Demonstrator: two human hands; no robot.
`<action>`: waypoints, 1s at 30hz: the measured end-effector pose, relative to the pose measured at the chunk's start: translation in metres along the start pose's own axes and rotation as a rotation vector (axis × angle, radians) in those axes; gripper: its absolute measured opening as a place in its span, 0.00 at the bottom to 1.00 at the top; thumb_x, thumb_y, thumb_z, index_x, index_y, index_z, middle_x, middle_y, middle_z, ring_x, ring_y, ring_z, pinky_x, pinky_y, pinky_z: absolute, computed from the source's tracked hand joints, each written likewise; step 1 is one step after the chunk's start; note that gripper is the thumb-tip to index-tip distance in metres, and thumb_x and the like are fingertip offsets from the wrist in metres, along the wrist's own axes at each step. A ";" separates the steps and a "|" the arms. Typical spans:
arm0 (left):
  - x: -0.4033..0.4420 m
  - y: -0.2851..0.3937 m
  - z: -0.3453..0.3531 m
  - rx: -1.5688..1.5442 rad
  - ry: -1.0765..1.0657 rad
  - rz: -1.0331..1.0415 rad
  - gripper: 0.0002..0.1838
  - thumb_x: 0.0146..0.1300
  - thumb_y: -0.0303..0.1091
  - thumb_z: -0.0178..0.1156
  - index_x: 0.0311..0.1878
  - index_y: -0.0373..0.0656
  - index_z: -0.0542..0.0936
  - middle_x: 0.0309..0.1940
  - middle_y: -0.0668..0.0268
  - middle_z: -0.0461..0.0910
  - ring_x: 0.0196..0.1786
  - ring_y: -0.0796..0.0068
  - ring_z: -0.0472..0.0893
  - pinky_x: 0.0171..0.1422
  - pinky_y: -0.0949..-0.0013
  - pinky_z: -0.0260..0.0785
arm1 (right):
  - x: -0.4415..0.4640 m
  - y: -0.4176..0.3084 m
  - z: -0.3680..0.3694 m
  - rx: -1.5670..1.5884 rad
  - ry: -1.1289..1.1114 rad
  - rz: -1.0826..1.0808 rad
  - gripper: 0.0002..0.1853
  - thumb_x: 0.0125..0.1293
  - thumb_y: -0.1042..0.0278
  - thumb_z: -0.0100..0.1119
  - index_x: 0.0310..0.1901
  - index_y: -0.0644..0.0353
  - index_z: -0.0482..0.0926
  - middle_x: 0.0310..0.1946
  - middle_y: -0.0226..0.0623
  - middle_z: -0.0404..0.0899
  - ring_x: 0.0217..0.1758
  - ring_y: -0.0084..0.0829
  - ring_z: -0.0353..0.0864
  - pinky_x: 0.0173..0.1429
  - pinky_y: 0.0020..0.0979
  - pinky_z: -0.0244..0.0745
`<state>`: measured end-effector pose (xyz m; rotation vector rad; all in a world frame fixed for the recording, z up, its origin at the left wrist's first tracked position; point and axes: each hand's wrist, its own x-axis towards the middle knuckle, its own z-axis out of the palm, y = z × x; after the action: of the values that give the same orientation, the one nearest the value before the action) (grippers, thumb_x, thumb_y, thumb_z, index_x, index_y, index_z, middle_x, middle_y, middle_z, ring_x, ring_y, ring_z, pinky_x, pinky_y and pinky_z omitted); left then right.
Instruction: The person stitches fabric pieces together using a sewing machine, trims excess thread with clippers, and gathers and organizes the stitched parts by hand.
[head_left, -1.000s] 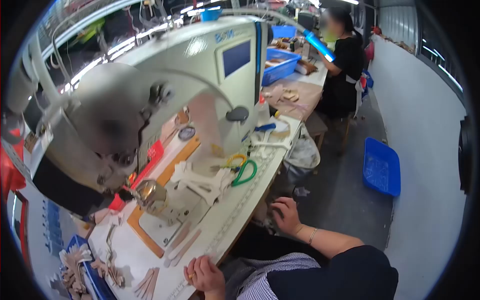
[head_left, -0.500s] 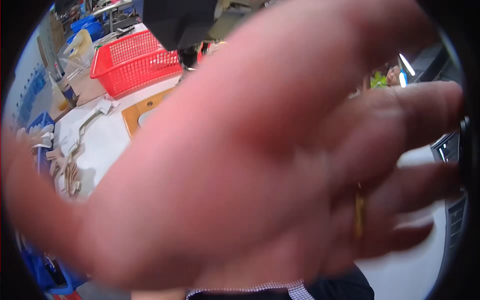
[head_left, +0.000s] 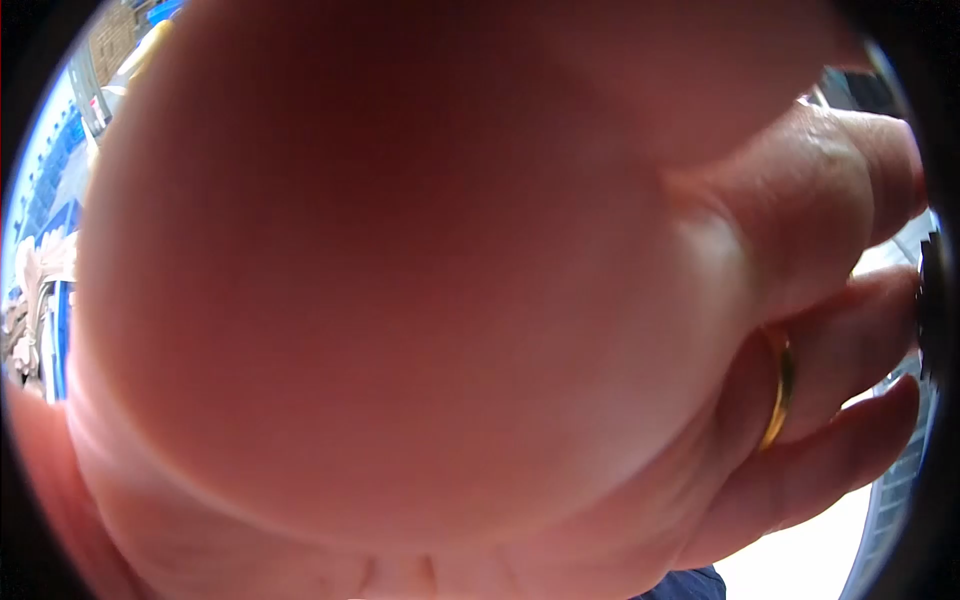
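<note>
My left hand [head_left: 430, 330] is right up against the camera and fills most of the view, its palm side facing me. The near part of it is a dark, blurred bulge. Toward the right edge its fingers stretch out with gaps between them. A gold ring [head_left: 778, 395] sits on one finger. No object shows in this hand; whether it touches the camera I cannot tell. My right hand is nowhere in view.
At the left edge pale gloves or cloth pieces [head_left: 38, 275] lie by a blue bin [head_left: 62, 340]. A strip of white tabletop [head_left: 805, 550] shows at lower right, beside dark clothing [head_left: 690, 585]. My hand hides everything else.
My left hand has come closer to the camera and spread over more of the view. It now covers the red basket, the wooden-edged board and most of the table seen before.
</note>
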<state>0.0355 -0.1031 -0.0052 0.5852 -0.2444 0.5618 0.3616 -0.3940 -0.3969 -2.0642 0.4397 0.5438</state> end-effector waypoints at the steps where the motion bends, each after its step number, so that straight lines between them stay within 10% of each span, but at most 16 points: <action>1: 0.004 0.000 -0.001 0.011 0.011 -0.002 0.51 0.59 0.76 0.35 0.73 0.41 0.49 0.69 0.41 0.55 0.70 0.37 0.57 0.70 0.40 0.54 | -0.012 -0.010 0.003 -0.026 -0.043 0.055 0.21 0.65 0.52 0.56 0.44 0.67 0.76 0.31 0.36 0.78 0.27 0.36 0.74 0.29 0.33 0.69; 4: 0.012 -0.003 -0.001 0.049 0.037 -0.019 0.51 0.59 0.76 0.35 0.73 0.41 0.49 0.68 0.41 0.55 0.69 0.37 0.57 0.69 0.40 0.54 | -0.027 -0.027 0.005 -0.041 -0.249 0.082 0.26 0.65 0.53 0.59 0.49 0.73 0.77 0.36 0.40 0.80 0.31 0.35 0.76 0.31 0.33 0.71; 15: 0.025 -0.004 -0.003 0.055 0.064 -0.070 0.51 0.60 0.75 0.34 0.73 0.41 0.49 0.68 0.41 0.55 0.69 0.37 0.58 0.69 0.40 0.54 | -0.071 0.008 0.075 -0.375 -0.119 -0.927 0.19 0.63 0.65 0.58 0.44 0.77 0.76 0.47 0.62 0.77 0.51 0.60 0.73 0.56 0.44 0.66; 30: 0.025 -0.004 0.013 -0.042 -0.041 -0.195 0.51 0.60 0.75 0.34 0.73 0.41 0.50 0.68 0.41 0.55 0.69 0.37 0.58 0.69 0.40 0.55 | -0.217 -0.100 0.123 -0.894 -0.250 -0.900 0.20 0.62 0.60 0.57 0.48 0.69 0.74 0.47 0.59 0.76 0.53 0.54 0.73 0.58 0.44 0.67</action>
<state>0.0575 -0.1026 0.0125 0.5733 -0.2342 0.3557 0.2050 -0.2177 -0.2692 -2.6451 -1.0300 0.4497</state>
